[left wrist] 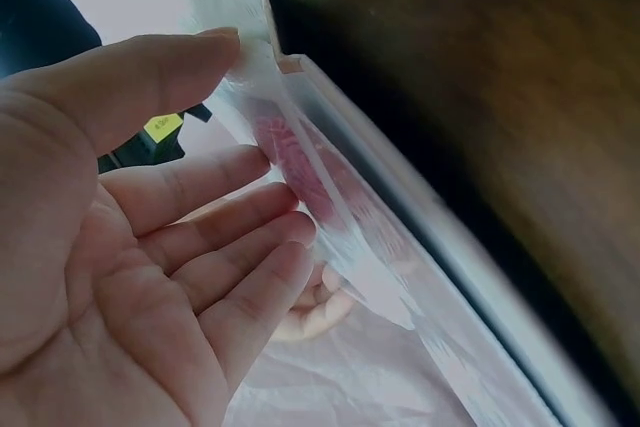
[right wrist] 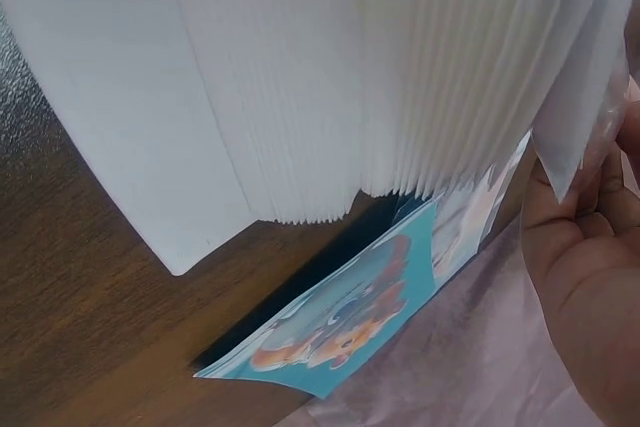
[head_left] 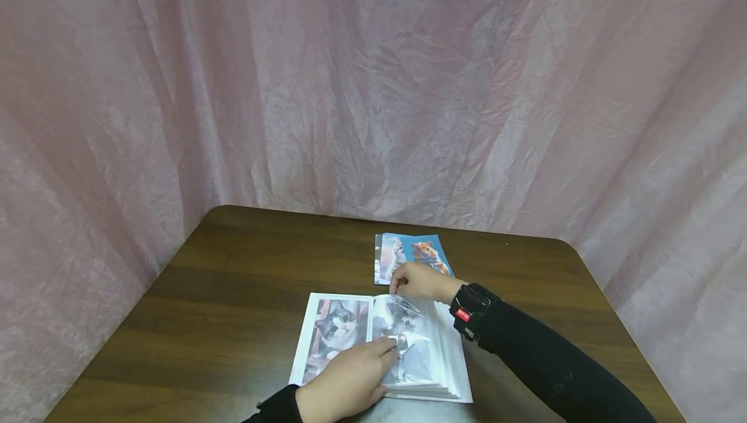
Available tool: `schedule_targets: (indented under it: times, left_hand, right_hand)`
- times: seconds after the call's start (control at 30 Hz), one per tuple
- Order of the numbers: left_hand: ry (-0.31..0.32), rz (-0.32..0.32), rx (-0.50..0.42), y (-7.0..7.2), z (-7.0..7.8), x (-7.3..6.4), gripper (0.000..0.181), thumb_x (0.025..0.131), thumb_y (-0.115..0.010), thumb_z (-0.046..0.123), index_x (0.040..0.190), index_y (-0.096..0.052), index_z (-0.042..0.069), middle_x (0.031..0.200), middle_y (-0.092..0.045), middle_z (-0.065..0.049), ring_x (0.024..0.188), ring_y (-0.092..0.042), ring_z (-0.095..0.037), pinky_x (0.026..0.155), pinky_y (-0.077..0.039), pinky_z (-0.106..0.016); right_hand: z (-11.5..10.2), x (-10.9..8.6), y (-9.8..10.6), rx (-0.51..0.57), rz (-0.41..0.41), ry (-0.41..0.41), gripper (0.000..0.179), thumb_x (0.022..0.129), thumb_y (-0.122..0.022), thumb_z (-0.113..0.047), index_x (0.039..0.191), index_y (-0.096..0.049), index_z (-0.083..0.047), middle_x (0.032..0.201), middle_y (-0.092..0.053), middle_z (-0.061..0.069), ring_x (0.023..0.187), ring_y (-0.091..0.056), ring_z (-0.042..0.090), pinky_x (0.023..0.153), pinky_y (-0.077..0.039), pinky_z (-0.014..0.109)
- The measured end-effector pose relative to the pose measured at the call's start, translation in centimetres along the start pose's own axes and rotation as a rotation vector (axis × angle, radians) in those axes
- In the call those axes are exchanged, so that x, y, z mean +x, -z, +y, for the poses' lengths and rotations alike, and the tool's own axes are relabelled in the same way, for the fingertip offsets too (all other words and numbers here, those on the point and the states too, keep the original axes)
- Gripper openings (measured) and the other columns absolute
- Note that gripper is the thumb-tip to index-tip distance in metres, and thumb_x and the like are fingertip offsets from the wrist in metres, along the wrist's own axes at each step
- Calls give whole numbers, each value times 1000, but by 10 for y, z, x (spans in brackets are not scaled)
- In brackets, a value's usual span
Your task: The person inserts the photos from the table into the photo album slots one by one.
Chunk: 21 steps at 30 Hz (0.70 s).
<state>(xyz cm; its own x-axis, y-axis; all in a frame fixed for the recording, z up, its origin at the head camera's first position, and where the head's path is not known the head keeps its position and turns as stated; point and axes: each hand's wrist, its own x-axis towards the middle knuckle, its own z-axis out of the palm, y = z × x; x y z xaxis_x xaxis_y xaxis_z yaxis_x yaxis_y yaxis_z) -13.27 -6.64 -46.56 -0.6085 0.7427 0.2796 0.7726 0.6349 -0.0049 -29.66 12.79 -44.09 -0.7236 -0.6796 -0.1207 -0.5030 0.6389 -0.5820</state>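
A white photo album (head_left: 464,379) lies open on the table, a cat picture (head_left: 340,329) filling its left page. On the right page, a clear plastic sleeve (head_left: 415,363) covers another picture and lifts near its top edge. My right hand (head_left: 425,281) pinches the top of that sleeve between thumb and fingers, as the right wrist view shows at the page corner (right wrist: 565,162). With fingers nearly straight, my left hand (head_left: 350,379) rests on the right page near the spine; its fingertips touch the sleeve in the left wrist view. Part of the sleeve's picture is hidden by glare and both hands.
Behind the album, loose picture cards (head_left: 399,241) lie in a pile, one with an orange animal on blue. The brown wooden table (head_left: 233,267) ends at a pink curtain (head_left: 373,85). Many thick album pages (right wrist: 300,97) are stacked at the right.
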Motion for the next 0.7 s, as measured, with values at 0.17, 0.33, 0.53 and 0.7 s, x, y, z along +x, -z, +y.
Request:
schedule_targets:
  times: [0.17, 0.33, 0.53, 0.7]
  left_hand:
    - [2, -3, -4, -1, 0, 0, 53, 76, -84, 27, 122, -65, 6, 125, -63, -3, 114, -62, -14, 95, -51, -27]
    - [7, -18, -20, -1, 0, 1, 53, 77, -84, 27, 122, -65, 6, 125, -62, -3, 113, -63, -14, 95, -52, -27]
    - [12, -32, -24, -1, 0, 1, 53, 79, -84, 27, 123, -64, 6, 125, -62, -3, 114, -62, -13, 95, -52, -26]
    - [5, -21, -29, -2, 0, 1, 54, 78, -84, 26, 123, -64, 6, 125, -62, -3, 114, -62, -13, 94, -52, -26]
  right_hand:
    - [0, -2, 1, 0, 6, 22, 18, 87, -59, 6, 85, -73, -6, 74, -64, -4, 66, -53, 5, 62, -47, 23]
    - [1, -2, 2, 7, 3, 33, 18, 88, -59, 7, 86, -73, -4, 79, -67, -2, 71, -55, 4, 66, -49, 22]
    - [3, -3, 3, -1, 16, 35, 18, 90, -60, 7, 87, -73, -5, 84, -69, 0, 77, -58, 6, 71, -51, 25]
    - [3, -4, 4, -1, 23, 16, 19, 92, -59, 5, 89, -74, -6, 88, -69, -3, 82, -59, 8, 73, -52, 26]
